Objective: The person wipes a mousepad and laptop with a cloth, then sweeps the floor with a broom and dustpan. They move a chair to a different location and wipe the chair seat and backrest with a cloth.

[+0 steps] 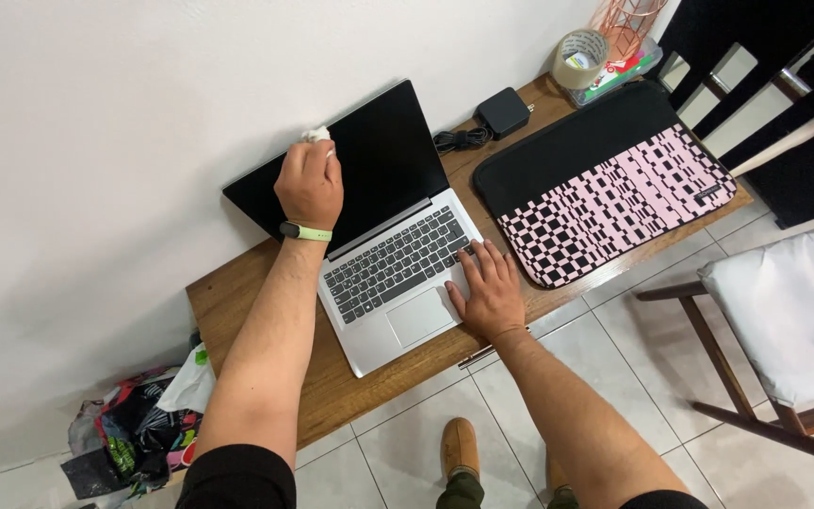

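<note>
From the head camera, I looked down on a small wooden table [237, 311] pushed against a white wall. An open laptop [398, 264] sat on it at an angle, its dark screen [379, 160] leaning back toward the wall, which I judged kept it propped and reachable from above.

My left hand [310, 184] was curled into a closed grip around a small white cloth [316, 135], only a corner of which showed above the knuckles. The cloth was pressed against the upper left part of the screen. A green band [305, 232] circled that wrist.

My right hand [484, 287] lay flat and relaxed, fingers spread, holding nothing. It rested on the laptop's base at the right end of the keyboard [393, 264], beside the touchpad [419, 316]; I took that as steadying the machine against the push on the screen.

To the right of the laptop lay a black and pink checked sleeve [605, 188], apart from both hands. Behind it sat a black charger [503, 111] with its cord, and a roll of tape [578, 58] near the table's far corner. A white cushioned chair [793, 320] stood at the right, and a heap of coloured bags [143, 424] lay on the floor by the wall.
</note>
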